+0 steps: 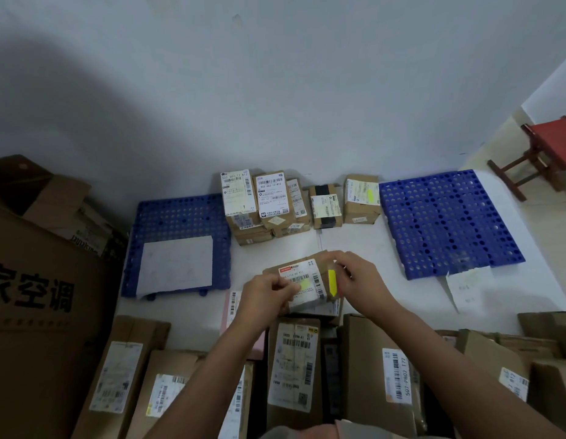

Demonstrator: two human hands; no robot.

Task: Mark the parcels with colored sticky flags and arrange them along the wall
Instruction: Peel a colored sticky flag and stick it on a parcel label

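Big printed carton (37, 296) at far left, then a blue perforated mat (180, 226) with a white sheet on it. Centre floor: left hand (266, 296) pinching a small brown parcel (307, 280) by its label, a yellow flag (305, 284) already on it. Right hand (361, 280) pinches a strip of yellow sticky flags (331, 282) beside that parcel. Flagged boxes (361, 198) line the wall; another blue mat (449, 220) right.

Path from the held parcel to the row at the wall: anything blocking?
Nothing visible does. The left hand holds the parcel and the right hand holds the yellow flags at it. The white floor strip up to the wall row lies bare; the blue pallets flank it at the sides.
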